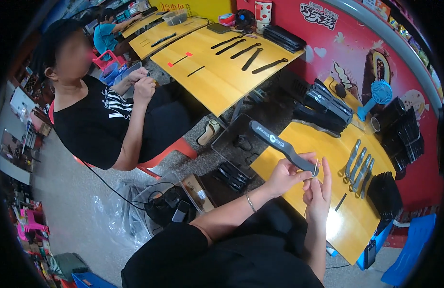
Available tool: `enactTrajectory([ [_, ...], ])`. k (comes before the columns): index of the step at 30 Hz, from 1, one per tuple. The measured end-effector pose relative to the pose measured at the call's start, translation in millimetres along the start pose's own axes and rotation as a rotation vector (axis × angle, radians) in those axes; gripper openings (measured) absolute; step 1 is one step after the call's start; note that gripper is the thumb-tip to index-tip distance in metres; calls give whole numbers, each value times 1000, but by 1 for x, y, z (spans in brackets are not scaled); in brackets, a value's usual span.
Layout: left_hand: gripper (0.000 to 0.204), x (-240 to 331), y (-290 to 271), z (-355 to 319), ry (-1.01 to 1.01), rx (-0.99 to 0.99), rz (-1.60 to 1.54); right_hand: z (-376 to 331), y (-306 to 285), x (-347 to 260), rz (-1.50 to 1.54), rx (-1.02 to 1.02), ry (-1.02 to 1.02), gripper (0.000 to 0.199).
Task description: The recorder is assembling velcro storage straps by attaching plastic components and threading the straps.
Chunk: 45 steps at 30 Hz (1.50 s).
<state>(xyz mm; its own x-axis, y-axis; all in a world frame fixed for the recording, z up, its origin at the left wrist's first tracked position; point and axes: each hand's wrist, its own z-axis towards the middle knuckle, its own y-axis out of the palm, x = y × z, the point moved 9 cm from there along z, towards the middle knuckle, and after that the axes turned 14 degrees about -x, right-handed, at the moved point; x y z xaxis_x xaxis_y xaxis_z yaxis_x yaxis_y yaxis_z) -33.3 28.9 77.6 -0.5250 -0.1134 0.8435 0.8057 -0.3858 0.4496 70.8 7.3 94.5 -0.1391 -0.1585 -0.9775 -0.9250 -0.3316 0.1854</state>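
You sit at a yellow wooden table (pixel 349 225) on the right, with a second yellow table (pixel 222 72) farther off and a third (pixel 159 33) beyond that. A red wall (pixel 347 43) with printed pictures runs along the far right side. The floor (pixel 63 192) on your left is grey and speckled. A red plastic chair (pixel 166 153) stands near the middle, a blue chair (pixel 409 254) at the near right. A small blue fan (pixel 378 96) stands by the wall. Cluttered shelves (pixel 25 120) line the far left. Light falls bright on the near tabletop.
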Motion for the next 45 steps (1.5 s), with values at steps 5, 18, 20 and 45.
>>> enactTrajectory([
  [5,39,-11,4,8,16,-63,-2,-1,-13,-2,-107,57,-40,49],
  [18,50,-11,0,13,128,26,-106,2,-10,-2,16,5,-147,50],
  [20,52,-30,-4,12,-17,28,-255,1,-8,2,36,-1,-134,50],
  [45,58,-57,-16,22,-88,-101,-380,11,-25,2,-244,43,-178,31],
])
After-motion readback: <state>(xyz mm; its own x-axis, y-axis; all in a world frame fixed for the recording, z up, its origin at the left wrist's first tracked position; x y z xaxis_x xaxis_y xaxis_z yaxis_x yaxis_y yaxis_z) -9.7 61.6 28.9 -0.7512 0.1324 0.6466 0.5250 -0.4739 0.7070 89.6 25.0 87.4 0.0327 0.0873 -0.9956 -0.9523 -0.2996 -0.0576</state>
